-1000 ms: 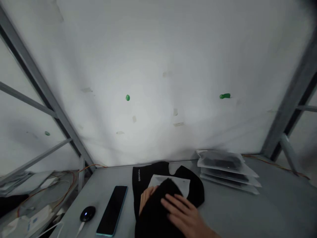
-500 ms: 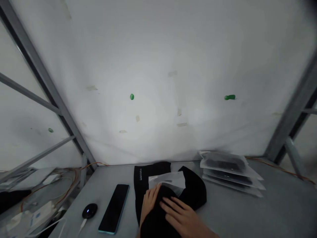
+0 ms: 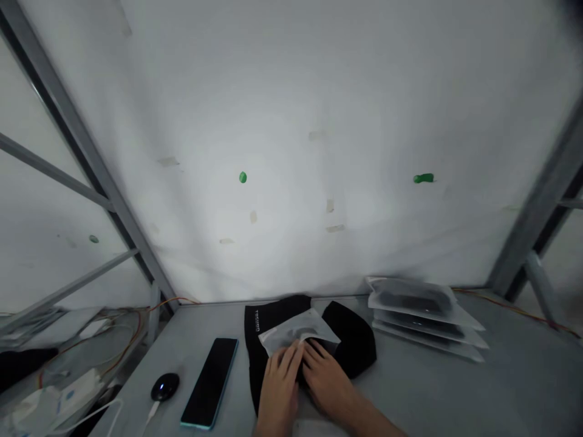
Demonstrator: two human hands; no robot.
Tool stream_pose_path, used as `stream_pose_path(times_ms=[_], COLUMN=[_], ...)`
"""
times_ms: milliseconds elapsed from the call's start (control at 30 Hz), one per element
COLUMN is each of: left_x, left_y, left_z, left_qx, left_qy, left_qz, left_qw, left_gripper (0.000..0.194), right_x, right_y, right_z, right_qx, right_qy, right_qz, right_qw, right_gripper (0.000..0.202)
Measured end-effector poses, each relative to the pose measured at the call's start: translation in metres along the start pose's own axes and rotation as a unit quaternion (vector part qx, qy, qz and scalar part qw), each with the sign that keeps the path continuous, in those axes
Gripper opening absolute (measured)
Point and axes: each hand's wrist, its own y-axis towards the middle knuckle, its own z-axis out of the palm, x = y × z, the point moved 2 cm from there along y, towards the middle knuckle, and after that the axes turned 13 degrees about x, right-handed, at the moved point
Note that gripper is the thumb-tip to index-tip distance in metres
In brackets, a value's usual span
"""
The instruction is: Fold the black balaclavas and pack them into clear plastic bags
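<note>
A translucent plastic bag point(image 3: 291, 326) lies on top of black fabric pieces point(image 3: 357, 343), its near edge lifted and dark cloth showing at the opening. My left hand point(image 3: 280, 379) has its fingers closed at that near edge, gripping the bag. Beside it, my right hand point(image 3: 328, 382) has curled fingers at the bag's mouth, on black cloth that is mostly hidden under both hands. White lettering runs along the left fabric piece point(image 3: 252, 346).
On the right lies a stack of frosted bags point(image 3: 423, 315) with dark contents. Left of the fabric are a phone point(image 3: 210, 382) and a round black device point(image 3: 164, 386) with a white cable. Metal frame posts point(image 3: 132, 243) flank the grey table point(image 3: 437, 394); a white wall stands behind.
My hands have drawn together at the near edge of the bag, which has tilted and shifted left. The black cloth that was bunched up between my hands is now mostly out of sight.
</note>
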Motion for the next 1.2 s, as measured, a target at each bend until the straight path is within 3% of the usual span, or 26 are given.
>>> stream_pose_path(times_ms=[167, 333, 433, 533, 667, 767, 867, 967, 1033, 1200], left_x=[0.002, 0.016, 0.020, 0.015, 0.009, 0.013, 0.026, 0.044, 0.053, 0.055], left_y=[-0.002, -0.007, -0.009, -0.009, -0.005, -0.005, -0.016, -0.034, -0.043, -0.050], left_z=[-0.001, -0.004, -0.009, -0.013, -0.016, -0.021, -0.029, -0.036, -0.039, -0.040], left_qx=[-0.011, -0.039, -0.040, -0.033, -0.039, -0.044, -0.038, -0.022, -0.015, -0.041], left_qy=[-0.030, -0.112, -0.156, -0.150, -0.079, -0.041, -0.081, -0.095, -0.059, 0.040], left_qz=[0.006, -0.080, -0.097, -0.103, -0.141, -0.187, -0.150, -0.087, -0.071, -0.027], left_qw=[0.999, 0.990, 0.982, 0.983, 0.986, 0.980, 0.985, 0.991, 0.996, 0.998], left_gripper=[0.085, 0.073, 0.065, 0.057, 0.036, 0.026, 0.014, 0.025, 0.024, 0.023], right_x=[-0.014, -0.011, -0.028, -0.045, -0.051, -0.050, -0.046, -0.037, -0.030, -0.016], right_y=[0.003, -0.032, -0.042, -0.030, -0.003, 0.002, -0.003, -0.005, 0.001, 0.020], right_z=[-0.015, -0.051, -0.057, -0.045, -0.029, -0.031, -0.040, -0.045, -0.044, -0.040], right_qx=[0.085, 0.042, -0.010, 0.023, 0.062, 0.051, 0.039, 0.013, 0.015, 0.035], right_qy=[0.044, 0.104, 0.093, 0.090, 0.071, 0.036, 0.038, 0.076, 0.080, 0.070], right_qz=[0.077, -0.102, -0.021, 0.053, 0.090, 0.136, 0.134, 0.078, 0.051, 0.093], right_qw=[0.992, 0.988, 0.995, 0.994, 0.991, 0.989, 0.989, 0.994, 0.995, 0.993], right_gripper=[0.034, 0.039, 0.042, 0.056, 0.025, 0.019, 0.014, 0.020, 0.028, 0.014])
